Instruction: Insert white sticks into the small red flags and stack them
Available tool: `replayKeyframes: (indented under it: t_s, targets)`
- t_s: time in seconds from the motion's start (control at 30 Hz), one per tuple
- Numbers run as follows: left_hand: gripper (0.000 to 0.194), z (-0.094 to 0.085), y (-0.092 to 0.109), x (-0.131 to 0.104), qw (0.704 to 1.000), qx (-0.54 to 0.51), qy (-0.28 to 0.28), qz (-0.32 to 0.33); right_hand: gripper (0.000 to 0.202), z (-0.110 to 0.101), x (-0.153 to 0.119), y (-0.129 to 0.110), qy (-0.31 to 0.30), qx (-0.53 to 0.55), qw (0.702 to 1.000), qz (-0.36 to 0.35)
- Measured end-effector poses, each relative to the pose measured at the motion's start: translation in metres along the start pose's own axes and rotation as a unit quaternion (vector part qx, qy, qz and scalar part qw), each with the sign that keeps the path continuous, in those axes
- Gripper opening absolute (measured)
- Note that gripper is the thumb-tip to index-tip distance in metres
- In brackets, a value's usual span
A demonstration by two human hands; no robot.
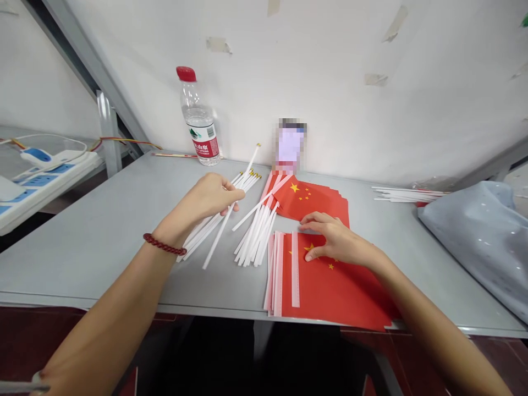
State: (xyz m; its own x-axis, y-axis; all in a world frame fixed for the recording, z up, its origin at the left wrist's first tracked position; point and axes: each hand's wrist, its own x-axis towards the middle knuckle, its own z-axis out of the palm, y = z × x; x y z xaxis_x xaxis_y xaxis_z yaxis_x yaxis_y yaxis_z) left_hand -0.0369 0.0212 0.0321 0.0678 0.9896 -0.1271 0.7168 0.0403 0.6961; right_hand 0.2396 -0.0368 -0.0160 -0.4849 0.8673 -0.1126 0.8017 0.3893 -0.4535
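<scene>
Head camera view, looking down: a wide grey surface [103, 236] is running across the middle of the frame, meeting a white wall behind it. A crumpled grey plastic sheet [474, 231] is lying at the right edge. Near the bottom centre, a stack of red flags [342, 291] with yellow stars is lying flat at the near edge of the surface, white strips along its left side. A second stack of red flags [317, 201] is sitting just behind it, toward the wall. The right hand [336, 239] is resting flat, fingers spread narrowly, pressing on the near stack's top flag and holding nothing. Left of the flags, two loose piles of white sticks [256, 234] are fanning out. The left hand [210, 198], a dark red bead bracelet [164, 245] on its wrist, is closing its fingers around sticks in the left pile. More white sticks [406, 193] are lying at the right by the wall. A clear water bottle [198, 118] with a red cap is standing upright against the wall, upper centre-left. A white power strip [41, 179] is lying at the far left.
</scene>
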Motion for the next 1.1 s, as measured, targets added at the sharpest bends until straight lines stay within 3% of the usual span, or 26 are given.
replayKeyframes:
  t_s: [0.17,0.33,0.5,0.73,0.87,1.0,1.1]
  targets:
    - [0.005,0.005,0.007,-0.006,0.994,-0.072,-0.079,0.005,0.031,0.001,0.002,0.002,0.01,0.031,0.999,0.009]
    - [0.035,0.012,0.005,-0.007,0.987,-0.007,-0.156,0.034,0.022,0.005,0.006,0.007,0.02,0.074,0.997,-0.005]
    - [0.033,0.022,0.003,-0.008,0.977,0.041,-0.202,0.05,0.019,0.006,0.005,0.005,0.025,0.094,0.995,-0.004]
    - [0.038,0.021,0.0,-0.006,0.978,0.011,-0.19,0.087,0.011,0.003,0.0,-0.001,-0.012,0.13,0.991,-0.006]
    - [0.037,0.013,0.005,-0.008,0.972,-0.125,-0.178,0.084,0.033,0.006,-0.001,-0.004,0.021,0.128,0.992,-0.007]
    - [0.037,0.014,0.011,-0.01,0.952,-0.28,-0.114,0.038,0.009,0.009,-0.001,-0.014,0.03,0.121,0.991,-0.047]
    - [0.025,0.017,0.011,-0.008,0.936,-0.338,-0.076,0.061,0.009,0.012,-0.001,-0.022,0.051,0.099,0.99,-0.083]
